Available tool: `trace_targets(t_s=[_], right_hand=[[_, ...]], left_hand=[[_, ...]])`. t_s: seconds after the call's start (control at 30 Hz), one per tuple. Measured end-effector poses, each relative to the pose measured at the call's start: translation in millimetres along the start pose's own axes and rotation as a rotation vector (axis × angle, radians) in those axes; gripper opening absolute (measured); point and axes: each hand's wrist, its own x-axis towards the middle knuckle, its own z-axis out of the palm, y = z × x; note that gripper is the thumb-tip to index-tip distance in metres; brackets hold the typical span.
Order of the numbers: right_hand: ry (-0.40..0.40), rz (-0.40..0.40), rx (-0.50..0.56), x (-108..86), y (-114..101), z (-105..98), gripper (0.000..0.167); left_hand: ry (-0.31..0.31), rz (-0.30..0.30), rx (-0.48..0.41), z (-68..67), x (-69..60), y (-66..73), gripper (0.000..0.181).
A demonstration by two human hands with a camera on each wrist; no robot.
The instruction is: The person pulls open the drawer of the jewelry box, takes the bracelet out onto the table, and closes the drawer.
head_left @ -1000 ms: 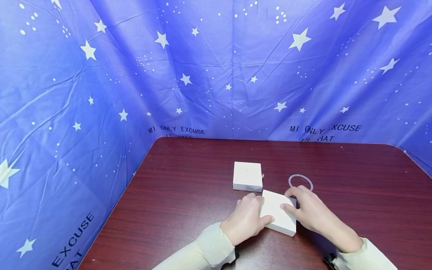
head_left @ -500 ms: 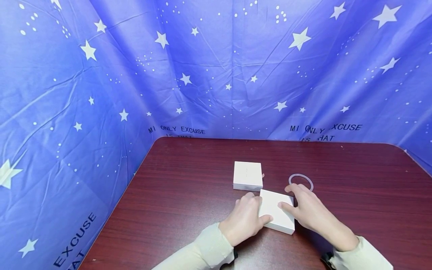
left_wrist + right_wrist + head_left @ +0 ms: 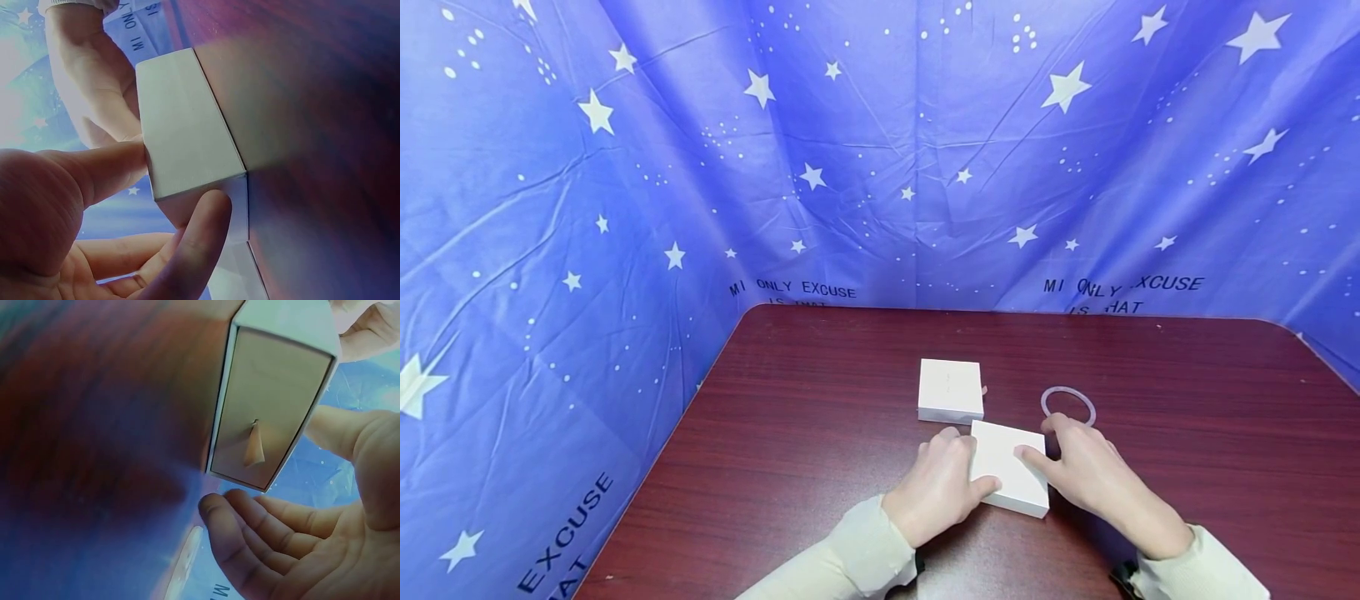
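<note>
A white drawer-style box (image 3: 1011, 471) lies slightly turned on the table. In the right wrist view its drawer front (image 3: 278, 394) is flush in the sleeve and carries a small ribbon pull tab (image 3: 255, 447). My left hand (image 3: 936, 479) holds the box's left end, thumb on top and fingers curled at the far side. My right hand (image 3: 1086, 462) is at the right end. Its thumb (image 3: 1033, 458) reaches over the top face, while the loosely bent fingers (image 3: 231, 540) appear apart from the box by its far corner.
Behind the held box stands a second white box (image 3: 950, 387) with a small tab at its right side. A pale translucent bangle (image 3: 1054, 390) lies just beyond my right fingers. The dark red wooden table (image 3: 797, 392) is bordered by blue star-print cloth (image 3: 865, 167).
The held box has slid slightly left across the table and turned a little, with my left hand. The gap between its right corner and my right index finger has grown.
</note>
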Motion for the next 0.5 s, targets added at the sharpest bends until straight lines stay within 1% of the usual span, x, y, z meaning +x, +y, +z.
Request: trace_targets(t_s=[0.13,0.33,0.5], right_hand=[[-0.032,0.018,-0.010,-0.6,-1.5,-1.1,0.045],[-0.048,0.032,0.005,-0.4,-3.6,-2.4,0.028],[-0.056,0.026,0.009,0.0,-3.9,-1.2,0.025]], left_hand=[[0.008,-0.005,-0.004,-0.1,-0.9,-0.5,0.030],[0.010,-0.013,-0.014,-0.9,-1.9,-1.1,0.030],[0.004,-0.017,-0.014,-1.4,-2.5,-2.5,0.032]])
